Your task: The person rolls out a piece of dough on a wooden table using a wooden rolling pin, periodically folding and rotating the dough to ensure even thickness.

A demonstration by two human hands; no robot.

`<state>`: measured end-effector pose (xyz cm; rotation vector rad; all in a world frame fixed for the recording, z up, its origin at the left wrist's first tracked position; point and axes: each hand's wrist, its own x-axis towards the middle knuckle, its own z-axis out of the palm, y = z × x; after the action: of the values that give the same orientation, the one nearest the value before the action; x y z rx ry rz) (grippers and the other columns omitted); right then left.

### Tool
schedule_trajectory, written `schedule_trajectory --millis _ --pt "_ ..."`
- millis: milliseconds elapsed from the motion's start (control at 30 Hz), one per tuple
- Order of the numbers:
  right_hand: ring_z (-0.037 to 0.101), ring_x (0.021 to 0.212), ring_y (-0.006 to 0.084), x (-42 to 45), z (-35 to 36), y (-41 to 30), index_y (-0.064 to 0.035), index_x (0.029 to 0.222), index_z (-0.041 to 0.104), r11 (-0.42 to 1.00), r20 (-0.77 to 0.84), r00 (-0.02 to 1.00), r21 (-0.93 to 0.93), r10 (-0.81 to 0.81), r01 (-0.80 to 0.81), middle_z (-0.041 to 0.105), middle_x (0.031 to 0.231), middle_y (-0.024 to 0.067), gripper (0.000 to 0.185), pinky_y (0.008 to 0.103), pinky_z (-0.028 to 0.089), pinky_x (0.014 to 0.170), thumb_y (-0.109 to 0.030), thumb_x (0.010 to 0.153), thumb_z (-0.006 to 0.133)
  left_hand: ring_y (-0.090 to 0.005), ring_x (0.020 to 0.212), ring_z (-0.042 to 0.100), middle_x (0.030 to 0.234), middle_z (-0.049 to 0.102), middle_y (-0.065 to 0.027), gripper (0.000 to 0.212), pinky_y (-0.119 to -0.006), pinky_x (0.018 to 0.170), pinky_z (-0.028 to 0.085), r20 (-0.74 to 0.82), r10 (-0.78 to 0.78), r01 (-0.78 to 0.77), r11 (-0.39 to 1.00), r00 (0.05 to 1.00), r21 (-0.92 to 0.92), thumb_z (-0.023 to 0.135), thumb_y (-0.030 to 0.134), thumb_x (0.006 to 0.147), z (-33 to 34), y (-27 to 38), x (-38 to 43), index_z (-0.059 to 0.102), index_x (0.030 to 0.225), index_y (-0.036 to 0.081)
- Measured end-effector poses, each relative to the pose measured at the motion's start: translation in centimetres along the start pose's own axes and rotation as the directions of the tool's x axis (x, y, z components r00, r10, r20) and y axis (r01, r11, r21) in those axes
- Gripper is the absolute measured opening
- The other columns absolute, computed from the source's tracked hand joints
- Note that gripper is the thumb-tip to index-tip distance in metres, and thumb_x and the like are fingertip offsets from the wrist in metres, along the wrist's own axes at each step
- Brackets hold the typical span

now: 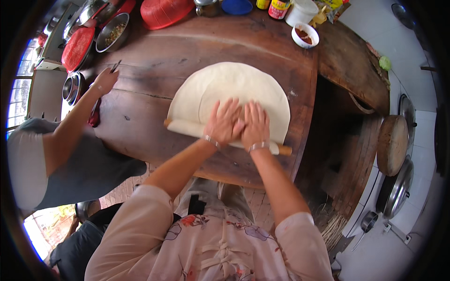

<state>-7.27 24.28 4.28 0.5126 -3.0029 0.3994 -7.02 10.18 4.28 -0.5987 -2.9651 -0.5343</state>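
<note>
A large round sheet of dough lies on the wooden table, its near edge wrapped around a wooden rolling pin. Both ends of the pin stick out of the dough. My left hand lies palm down on the dough just beyond the pin, fingers spread. Beside it, almost touching at the thumbs, my right hand presses flat on the dough, its fingers slightly apart and pointing away from me. Neither hand grips anything.
A co-worker's hand holds a small dark tool at the table's left. Metal bowls and a red plastic basket stand on that side. A bowl of red sauce and jars sit at the far right. The table's right edge borders a dark gap.
</note>
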Motion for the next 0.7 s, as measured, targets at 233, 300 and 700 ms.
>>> schedule_trajectory --millis 233,300,700 --pt "0.028 0.137 0.0293 -12.4 0.3 -3.6 0.0015 0.138 0.036 0.980 0.305 0.944 0.191 -0.121 0.064 0.036 0.144 0.0171 0.067 0.0451 0.019 0.112 -0.031 0.081 0.054 -0.0267 0.133 0.035 0.139 0.044 -0.0125 0.056 -0.050 0.111 0.018 0.244 0.110 -0.092 0.992 0.964 -0.087 0.048 0.040 0.088 0.2 2.3 -12.2 0.050 0.128 0.002" --pt "0.028 0.137 0.0288 -5.9 0.9 -1.5 0.0018 0.135 0.039 0.989 0.192 0.974 -0.059 -0.121 0.134 0.037 0.143 0.0166 0.063 0.0442 0.020 0.112 -0.030 0.082 0.052 -0.0283 0.132 0.036 0.138 0.044 -0.0137 0.054 -0.049 0.111 0.017 0.145 0.021 0.000 0.990 0.989 -0.142 0.048 0.038 0.088 0.5 0.8 -6.0 0.049 0.128 0.001" --pt "0.034 0.133 0.0295 -4.7 1.7 -0.9 0.0001 0.134 0.042 0.958 -0.088 0.990 0.255 -0.111 0.130 0.041 0.141 0.0146 0.055 0.0451 0.021 0.112 -0.020 0.083 0.050 -0.0298 0.132 0.034 0.136 0.045 -0.0154 0.048 -0.051 0.110 0.020 0.023 0.030 -0.028 0.997 0.999 -0.073 0.052 0.033 0.087 1.3 0.2 -4.5 0.053 0.125 0.004"
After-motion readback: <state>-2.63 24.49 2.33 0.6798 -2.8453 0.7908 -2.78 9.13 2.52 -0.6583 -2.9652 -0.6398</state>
